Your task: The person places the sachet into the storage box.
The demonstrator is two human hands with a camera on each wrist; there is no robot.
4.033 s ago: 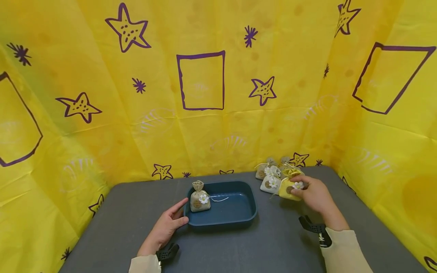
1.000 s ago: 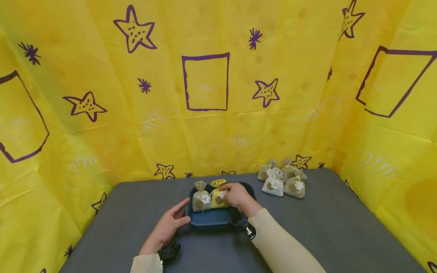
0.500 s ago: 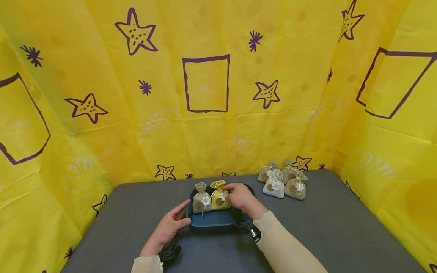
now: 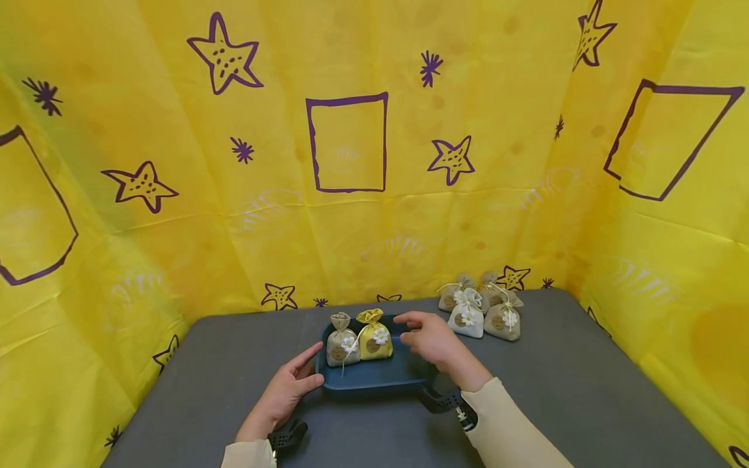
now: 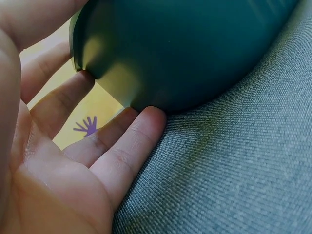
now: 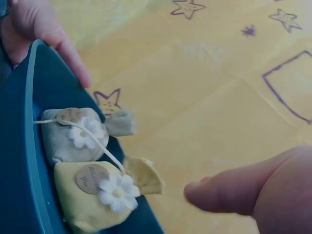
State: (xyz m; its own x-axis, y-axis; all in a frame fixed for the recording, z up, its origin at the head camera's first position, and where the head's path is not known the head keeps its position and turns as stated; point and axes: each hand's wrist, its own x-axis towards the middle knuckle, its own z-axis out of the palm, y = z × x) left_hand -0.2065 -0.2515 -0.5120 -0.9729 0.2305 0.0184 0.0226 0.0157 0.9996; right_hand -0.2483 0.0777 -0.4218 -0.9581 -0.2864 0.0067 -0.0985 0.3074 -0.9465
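A dark blue tray lies on the table, a beige drawstring pouch and a yellow drawstring pouch side by side in its left part. Each pouch bears a white flower and a round brown label. At the tray's left end, my left hand touches the outer wall with fairly straight fingers; the left wrist view shows several fingertips on it. My right hand hovers over the tray's right part, holding nothing. In the right wrist view its thumb is apart from the yellow pouch.
A cluster of pouches stands at the back right: a white pouch and a beige pouch in front, others partly hidden behind. The grey table ends against a yellow patterned cloth at the back and sides.
My right hand took the yellow pouch from the back-right cluster, set it in the tray beside the beige one, let go and drew off right. The left hand stayed at the tray.
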